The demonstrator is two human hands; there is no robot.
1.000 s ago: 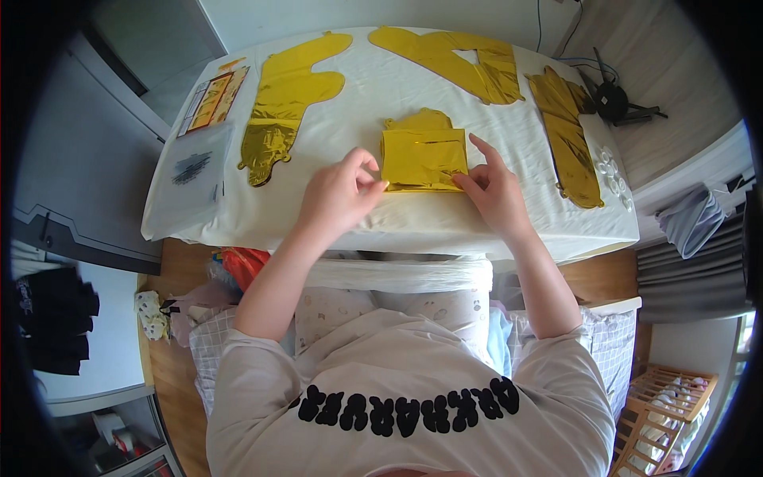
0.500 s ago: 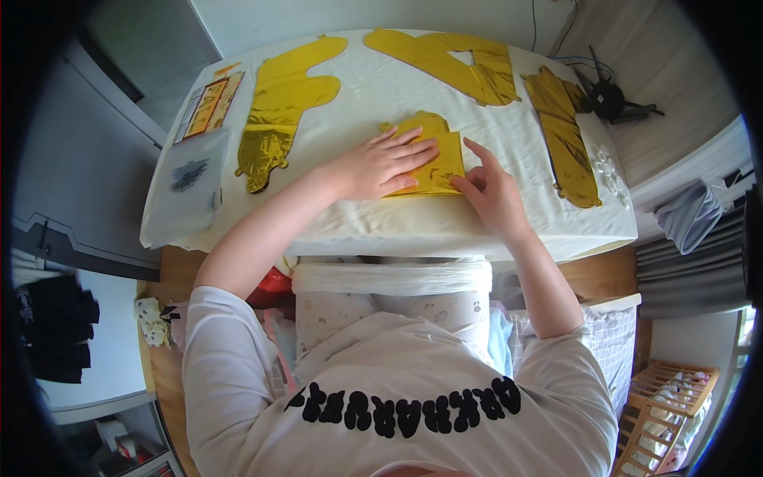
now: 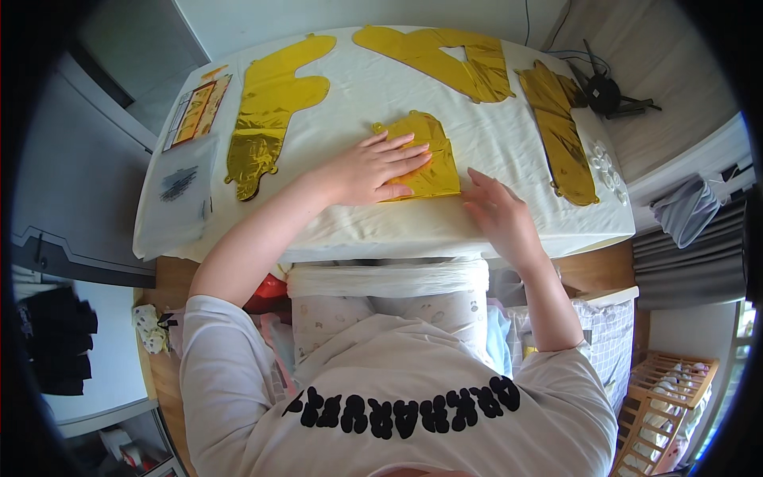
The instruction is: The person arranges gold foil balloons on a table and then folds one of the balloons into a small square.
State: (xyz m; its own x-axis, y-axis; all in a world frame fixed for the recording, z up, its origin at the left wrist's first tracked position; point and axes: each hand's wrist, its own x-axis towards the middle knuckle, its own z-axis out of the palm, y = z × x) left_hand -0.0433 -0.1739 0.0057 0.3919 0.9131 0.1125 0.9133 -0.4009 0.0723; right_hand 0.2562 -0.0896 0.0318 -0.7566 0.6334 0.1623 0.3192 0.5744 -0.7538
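Note:
A gold foil balloon [image 3: 439,163], flat and folded into a small block, lies near the front middle of the table. My left hand [image 3: 375,168] rests palm down across its left part, fingers stretched out and pressing on it. Just off the balloon's lower right corner is my right hand [image 3: 502,213], its fingers apart and nothing visible in them. Whether its fingertips touch the tablecloth cannot be made out. Three more flat gold foil balloons are spread around: one at the left [image 3: 266,107], one at the back [image 3: 433,60] and one at the right [image 3: 559,139].
A white cloth covers the table [image 3: 342,230]. On its left side lie a printed card [image 3: 197,113] and a clear plastic bag [image 3: 175,199] with dark marks. Small white rolls [image 3: 608,173] sit by the right edge, near a black device with prongs [image 3: 604,95].
My right hand has drawn back from the balloon's right edge, toward me and slightly right, and its raised index finger has lowered. My left hand stays flat on the balloon. The view has shifted slightly.

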